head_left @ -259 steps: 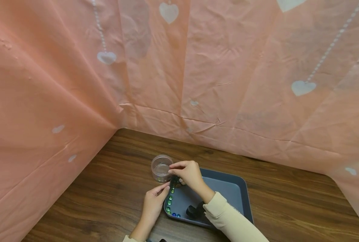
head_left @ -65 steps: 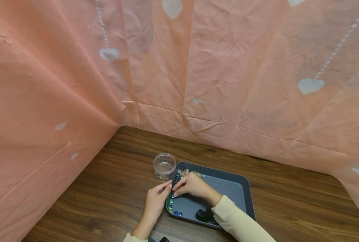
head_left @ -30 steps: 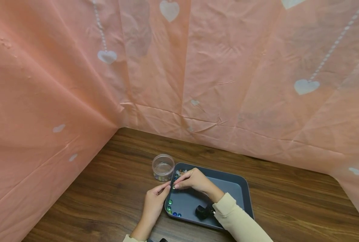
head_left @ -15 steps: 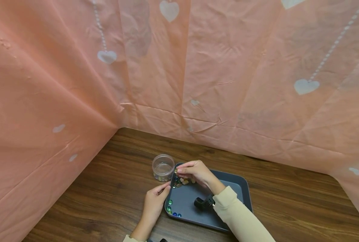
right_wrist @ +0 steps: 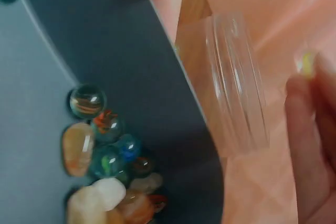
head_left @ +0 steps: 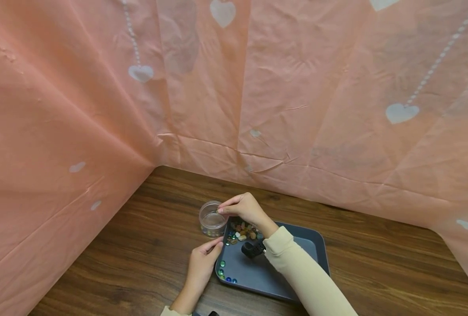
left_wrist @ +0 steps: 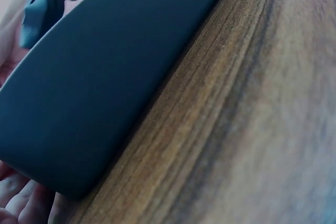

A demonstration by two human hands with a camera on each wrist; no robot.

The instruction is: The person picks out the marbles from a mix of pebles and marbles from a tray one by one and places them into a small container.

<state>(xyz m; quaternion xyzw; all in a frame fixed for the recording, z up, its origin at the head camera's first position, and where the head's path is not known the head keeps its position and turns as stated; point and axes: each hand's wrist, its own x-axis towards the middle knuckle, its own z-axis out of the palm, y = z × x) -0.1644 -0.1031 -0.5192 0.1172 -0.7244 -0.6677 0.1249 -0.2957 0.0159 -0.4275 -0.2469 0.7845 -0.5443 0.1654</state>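
My right hand (head_left: 247,210) pinches a small glass marble (right_wrist: 306,65), clear with yellow-green inside, over the rim of a round clear plastic tub (head_left: 207,226). Marbles lie in the bottom of that tub. My left hand (head_left: 202,262) holds the left rim of a dark grey tray (head_left: 265,274) between thumb and fingers. In the left wrist view, the tray's outer wall (left_wrist: 105,72) fills much of the picture. Green marbles (head_left: 223,263) and blue marbles (head_left: 228,279) line the tray's near-left corner. A pile of marbles and smooth pebbles (head_left: 241,237) sits in its far-left corner.
The tub stands on the wooden table (head_left: 139,245) just outside the tray's far-left corner. Pink cloth (head_left: 281,109) with white hearts hangs behind and at the left. A black wrist camera (head_left: 252,249) sits under my right wrist, over the tray.
My right hand has lifted a marble from the tray's left side and carried it up and left to the tub. Fewer green marbles line that side. My left hand stays at the rim.
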